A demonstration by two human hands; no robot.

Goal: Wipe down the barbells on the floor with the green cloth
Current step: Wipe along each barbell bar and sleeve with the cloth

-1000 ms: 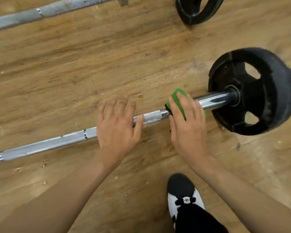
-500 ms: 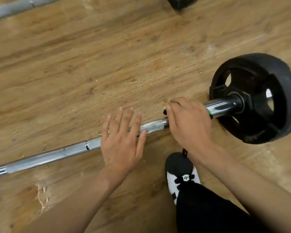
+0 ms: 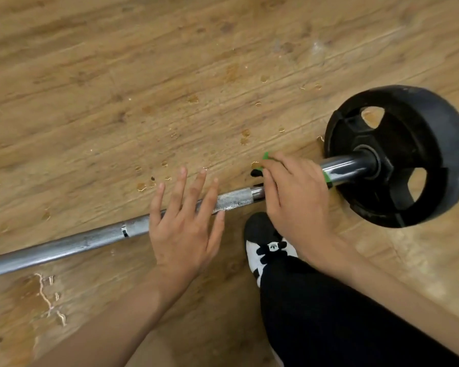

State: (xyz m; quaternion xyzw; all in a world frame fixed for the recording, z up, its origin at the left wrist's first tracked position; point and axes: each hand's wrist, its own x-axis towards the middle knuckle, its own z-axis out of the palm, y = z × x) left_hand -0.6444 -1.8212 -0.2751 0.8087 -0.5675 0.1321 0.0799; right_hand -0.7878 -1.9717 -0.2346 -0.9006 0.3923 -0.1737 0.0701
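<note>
Shift: green cloth (image 3: pixel 266 157) now mostly hidden beneath right hand (image 3: pixel 294 197), curled round it on barbell (image 3: pixel 77 243)
Left hand (image 3: pixel 186 229): flat, fingers spread

The barbell (image 3: pixel 64 245) shaft is dull grey metal, mottled and scuffed; its knurled section (image 3: pixel 233 200) looks rough and finely cross-hatched; the sleeve (image 3: pixel 347 168) is polished chrome, glossy with bright reflections; the weight plate (image 3: pixel 448 144) is black and matt; the floor (image 3: pixel 143 75) is wood-grain board, matt, pitted with chips and worn patches; the green cloth (image 3: pixel 327 178) is soft fabric; the shoe (image 3: pixel 260 229) has a matt black toe; the trouser leg (image 3: pixel 329 313) is plain black cloth.
</note>
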